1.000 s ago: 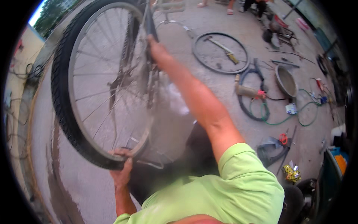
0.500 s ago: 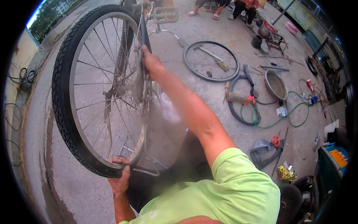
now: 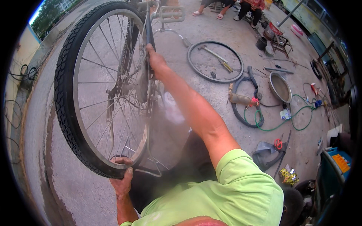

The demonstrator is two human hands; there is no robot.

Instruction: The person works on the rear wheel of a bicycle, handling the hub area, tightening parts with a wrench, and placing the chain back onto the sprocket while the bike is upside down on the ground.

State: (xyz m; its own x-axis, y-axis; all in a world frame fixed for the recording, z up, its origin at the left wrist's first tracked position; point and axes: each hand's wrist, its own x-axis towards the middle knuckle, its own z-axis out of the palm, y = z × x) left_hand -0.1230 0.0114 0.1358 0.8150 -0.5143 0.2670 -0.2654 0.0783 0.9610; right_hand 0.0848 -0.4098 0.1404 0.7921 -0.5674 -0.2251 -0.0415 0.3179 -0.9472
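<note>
A bicycle wheel with a black knobbly tyre [image 3: 65, 101] and a silver spoked rim stands tilted at the left, still mounted on its bicycle. My left hand [image 3: 122, 179] is closed round the tyre and rim at the near end, fingers inside the rim and thumb on the outer side. With my arm stretched forward, my right hand [image 3: 155, 62] grips a dark frame tube [image 3: 149, 34] beside the wheel; its fingertips are partly hidden. A pedal [image 3: 171, 14] sticks out beyond it. Bent metal rods [image 3: 151, 173] lie just right of my left hand.
On the concrete at the right lie a loose tyre [image 3: 189, 62] around a hammer [image 3: 215, 54], a hand pump [image 3: 243, 99], a green hose [image 3: 301, 128], a metal basin [image 3: 280, 87] and red-handled scissors [image 3: 278, 144]. People sit at the far side. A crate [image 3: 341, 161] stands near right.
Both hands keep their grips. The whole view has shifted slightly, and the wheel and bicycle appear a little farther right.
</note>
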